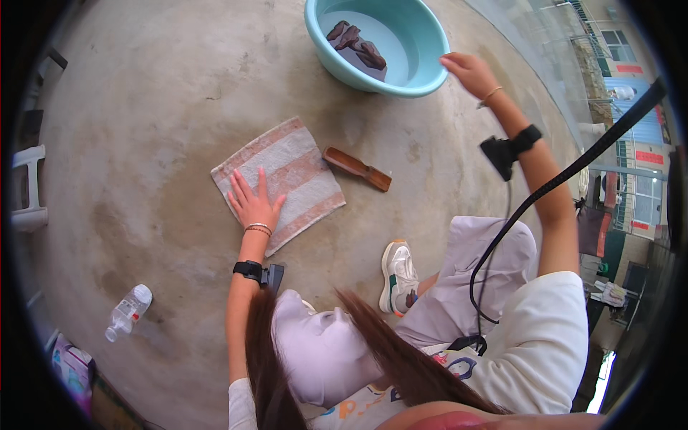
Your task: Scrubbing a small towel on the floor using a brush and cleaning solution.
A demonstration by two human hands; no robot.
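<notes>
My left hand (253,203) lies flat with spread fingers on a pink-and-white striped towel (293,156), which is spread on the concrete floor. Just right of the towel is a brown wooden tool (357,169) with a wide part and a narrower one; its exact kind is unclear. At the far side stands a light blue plastic basin (344,72). Dark brown wet cloth (357,45) lies inside it, partly in water. My right hand (470,72) has its fingertips pinched at the basin's right rim.
A clear plastic bottle (129,312) lies on its side at left. Behind it are a purple package (72,371) and a white plastic stool (29,188). A black cable (553,188) crosses near my right arm. My shoe (398,277) is below the wooden tool.
</notes>
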